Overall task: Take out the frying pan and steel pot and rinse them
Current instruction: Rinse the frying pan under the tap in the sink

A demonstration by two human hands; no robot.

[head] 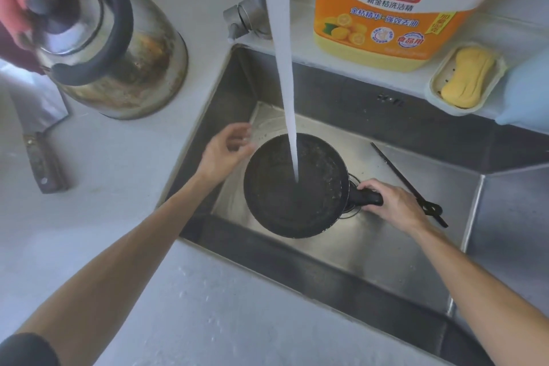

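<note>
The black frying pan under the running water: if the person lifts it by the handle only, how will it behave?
The round black frying pan probably feels front-heavy, since water from the tap stream collects in it. It may tip away from the right hand, which grips only the black handle. The wet handle could be slippery. The left hand hovers nearby, open.

1. We see the frying pan [295, 187] in the sink [401, 252], under the faucet [252, 9].
2. The kettle [118, 47] and cleaver [41, 128] sit on the counter [118, 187] left.
3. Detergent bottle [395, 9] and soap dish [466, 80] stand behind the sink.
</note>
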